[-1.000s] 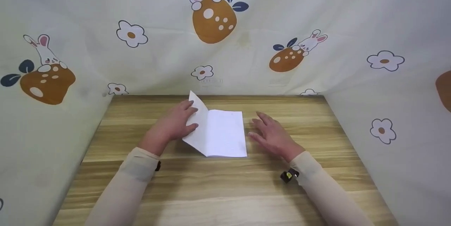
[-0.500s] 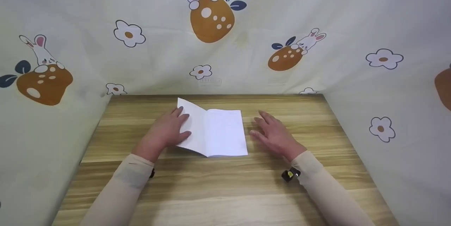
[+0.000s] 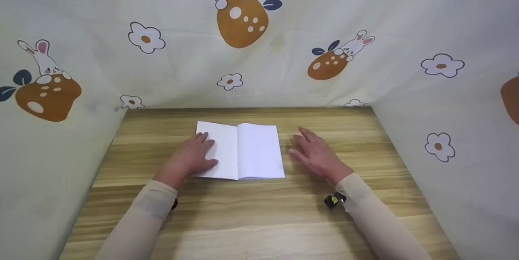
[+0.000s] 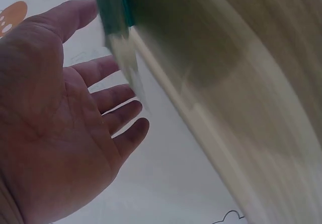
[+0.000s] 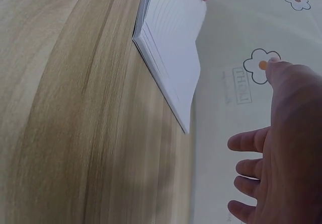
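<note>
A notebook (image 3: 260,152) lies spread on the wooden table, with blank white pages facing up on both sides of its fold. My left hand (image 3: 188,157) rests on the outer part of the left page, fingers and thumb spread. A green strip of the cover (image 4: 111,10) shows beside that hand's fingers in the left wrist view. To the right of the book, my right hand (image 3: 318,156) hovers near the page edge, apart from it, its fingers loosely extended and holding nothing. In the right wrist view, lined pages (image 5: 173,48) stand beyond this hand.
The wooden table (image 3: 251,219) stretches in front of the book and to both sides. A pale cloth (image 3: 182,65) printed with rabbits and flowers walls off its back and sides. A small dark device (image 3: 334,200) is strapped at the right wrist.
The left page has swung down from a raised slant to lie nearly flat. My left hand has moved left and slightly down along with it. The right hand has hardly moved.
</note>
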Available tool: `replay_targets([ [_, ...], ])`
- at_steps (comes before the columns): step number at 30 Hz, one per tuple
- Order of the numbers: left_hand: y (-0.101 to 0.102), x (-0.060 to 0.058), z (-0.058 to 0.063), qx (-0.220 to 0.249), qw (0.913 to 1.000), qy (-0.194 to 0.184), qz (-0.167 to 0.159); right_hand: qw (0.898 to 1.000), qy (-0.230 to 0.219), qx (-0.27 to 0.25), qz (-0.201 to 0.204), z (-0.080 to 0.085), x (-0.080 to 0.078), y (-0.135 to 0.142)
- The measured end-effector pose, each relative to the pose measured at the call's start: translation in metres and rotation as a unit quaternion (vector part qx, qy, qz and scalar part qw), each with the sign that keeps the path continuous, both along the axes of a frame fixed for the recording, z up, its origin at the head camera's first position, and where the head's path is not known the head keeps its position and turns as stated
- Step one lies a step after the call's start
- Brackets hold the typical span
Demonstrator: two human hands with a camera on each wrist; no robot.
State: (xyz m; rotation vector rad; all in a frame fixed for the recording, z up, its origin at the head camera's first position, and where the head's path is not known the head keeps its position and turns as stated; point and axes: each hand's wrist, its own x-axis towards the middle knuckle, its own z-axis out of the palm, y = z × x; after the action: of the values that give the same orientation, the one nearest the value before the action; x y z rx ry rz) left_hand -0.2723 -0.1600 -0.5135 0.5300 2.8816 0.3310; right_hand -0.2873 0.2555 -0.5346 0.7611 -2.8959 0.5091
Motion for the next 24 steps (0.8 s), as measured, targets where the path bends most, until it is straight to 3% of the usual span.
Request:
replay_targets([
  [7, 0.007, -0.003, -0.014, 0.050, 0.9965, -0.065, 0.017, 1.000, -0.004, -0.002, 0.008, -0.002, 0.001, -0.001],
  [17, 0.011, -0.001, -0.031, 0.067, 0.9945, -0.079, 0.018, 1.000, -0.022, 0.011, 0.009, -0.004, 0.004, -0.004],
  [24, 0.016, 0.001, -0.032, 0.047, 0.9962, -0.070, 0.019, 0.999, -0.030, 0.021, 0.005, -0.009, 0.004, -0.005],
])
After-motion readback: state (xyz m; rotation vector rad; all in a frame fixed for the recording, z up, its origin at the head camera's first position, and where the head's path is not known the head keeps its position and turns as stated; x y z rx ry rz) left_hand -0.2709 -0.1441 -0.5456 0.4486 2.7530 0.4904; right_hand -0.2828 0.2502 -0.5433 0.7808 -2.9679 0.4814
